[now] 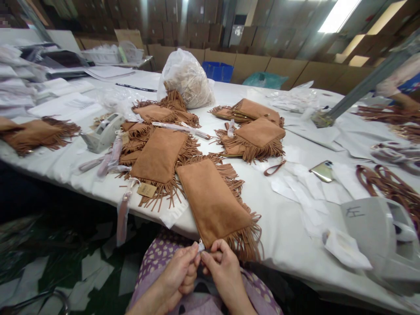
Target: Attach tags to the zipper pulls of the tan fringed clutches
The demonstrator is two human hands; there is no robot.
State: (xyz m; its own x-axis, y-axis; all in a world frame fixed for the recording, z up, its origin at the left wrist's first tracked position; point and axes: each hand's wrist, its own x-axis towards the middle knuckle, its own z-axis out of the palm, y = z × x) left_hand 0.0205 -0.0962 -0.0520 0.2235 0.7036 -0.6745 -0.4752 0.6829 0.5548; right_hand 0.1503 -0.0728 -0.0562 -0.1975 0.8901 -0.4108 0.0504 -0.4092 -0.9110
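Observation:
A brown fringed pouch (213, 199) lies at the table's front edge, its near corner by my fingers. My left hand (181, 271) is closed, pinching a small whitish piece (201, 246) at that corner. My right hand (223, 267) is also closed, thumb and forefinger together just beside the piece; what it holds, if anything, is too small to make out. Another fringed pouch (159, 155) with a tan tag (146, 190) lies to the left on a pile. A wrapped strap (123, 214) hangs over the edge there.
More pouches (259, 131) are stacked further back. Tape dispensers stand left (104, 131) and right (377, 236). A filled plastic bag (187, 78), a phone (323, 171), brown straps (387, 188) and a slanted metal post (367, 81) are around. A person's arm (402, 83) shows far right.

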